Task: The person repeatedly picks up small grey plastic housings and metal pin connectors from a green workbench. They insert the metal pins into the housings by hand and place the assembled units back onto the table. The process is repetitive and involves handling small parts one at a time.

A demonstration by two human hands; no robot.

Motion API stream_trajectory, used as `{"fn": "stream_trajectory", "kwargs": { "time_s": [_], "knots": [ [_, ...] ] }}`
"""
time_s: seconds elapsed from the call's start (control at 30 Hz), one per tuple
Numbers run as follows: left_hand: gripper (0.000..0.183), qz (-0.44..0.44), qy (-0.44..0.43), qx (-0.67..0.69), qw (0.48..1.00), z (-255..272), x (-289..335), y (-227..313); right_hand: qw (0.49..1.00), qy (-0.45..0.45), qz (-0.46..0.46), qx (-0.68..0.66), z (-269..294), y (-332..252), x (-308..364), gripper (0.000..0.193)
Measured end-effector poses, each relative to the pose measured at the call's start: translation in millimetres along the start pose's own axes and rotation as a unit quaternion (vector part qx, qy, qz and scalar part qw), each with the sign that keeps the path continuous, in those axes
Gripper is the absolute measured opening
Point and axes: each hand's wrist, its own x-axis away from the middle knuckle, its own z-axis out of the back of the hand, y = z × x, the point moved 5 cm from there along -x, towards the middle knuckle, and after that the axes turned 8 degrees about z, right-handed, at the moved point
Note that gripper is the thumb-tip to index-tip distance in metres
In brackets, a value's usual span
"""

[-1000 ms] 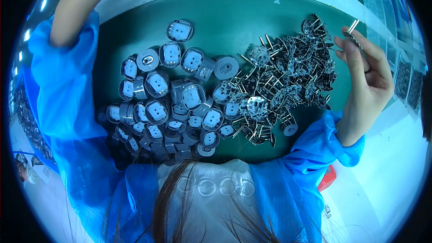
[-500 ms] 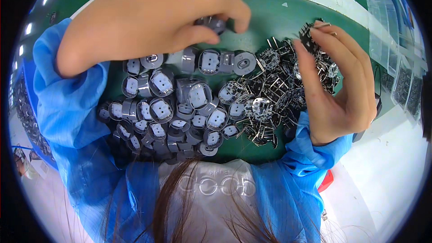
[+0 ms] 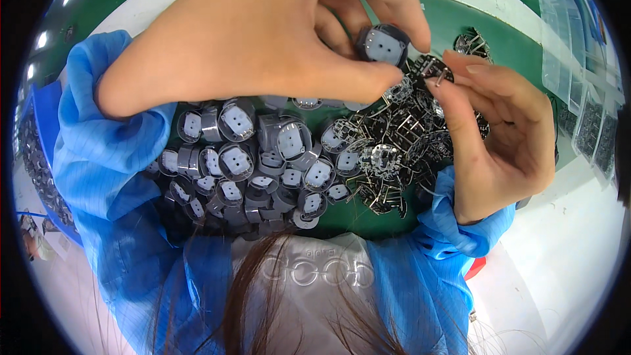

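Observation:
Between the thumb and fingers of my left hand (image 3: 269, 39) is a round dark grey plastic housing (image 3: 382, 46), its pale insert with small holes facing up. My right hand (image 3: 503, 128) pinches a small round black circuit board (image 3: 430, 69) with metal pins by its edge. The two parts are close together, over the far side of the pile of circuit boards (image 3: 401, 138). Below my left hand lies a heap of similar grey housings (image 3: 236, 161), some with the pale face up and others on their sides.
Everything rests on a green work surface (image 3: 342, 223) with a white rim (image 3: 480, 0) at the far side. Clear plastic trays (image 3: 559, 33) stand at the far right. On the left is a blue bin (image 3: 46, 131) with many small dark parts.
My left hand has moved right with the grey housing, now tilted so its pale face shows. My right hand has brought the circuit board slightly left and lower, toward the housing.

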Motion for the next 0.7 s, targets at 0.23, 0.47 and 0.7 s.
{"fn": "stream_trajectory", "kwargs": {
  "time_s": [0.23,0.47,0.7],
  "knots": [
    [0.035,0.006,-0.007,0.099,0.995,-1,-3,22,0.998,-0.039,-0.035,-0.039,5,-2,-4,0.018],
    [0.034,-0.068,0.109,-0.031,0.991,-18,4,2,0.998,-0.058,-0.008,-0.026,0,-1,-5,0.018],
    [0.036,-0.054,0.119,-0.032,0.991,-19,5,-1,0.998,-0.039,0.022,0.038,-4,-6,-7,0.018]
  ]
}}
